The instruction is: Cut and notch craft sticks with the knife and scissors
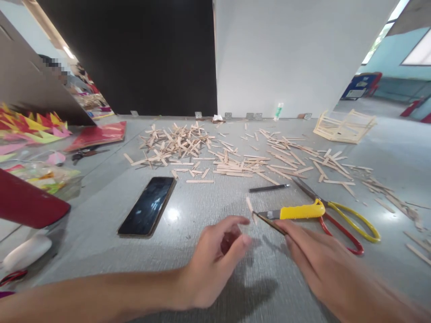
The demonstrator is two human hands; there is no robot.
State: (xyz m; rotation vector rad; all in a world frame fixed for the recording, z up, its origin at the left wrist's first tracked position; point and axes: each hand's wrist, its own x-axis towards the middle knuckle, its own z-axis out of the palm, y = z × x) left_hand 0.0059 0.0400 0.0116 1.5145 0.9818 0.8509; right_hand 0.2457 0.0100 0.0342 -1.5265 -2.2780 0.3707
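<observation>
My left hand (215, 262) rests low on the grey table (208, 202), fingers curled and apart, holding nothing. Just beyond its fingertips lies a short wooden stick piece (249, 207). My right hand (319, 262) pinches a thin stick (267, 222) that points up and left toward that piece. A yellow utility knife (298, 211) lies on the table right behind the stick. Scissors (350, 229) with yellow and red handles lie to the knife's right.
A dark phone (148, 205) lies left of my hands. Loose wooden sticks (188, 143) are scattered across the far table, with a black pen-like rod (269, 188) nearer. A stick frame (343, 126) and a glue bottle (279, 111) stand at the back. Coloured paper (33, 125) fills the left.
</observation>
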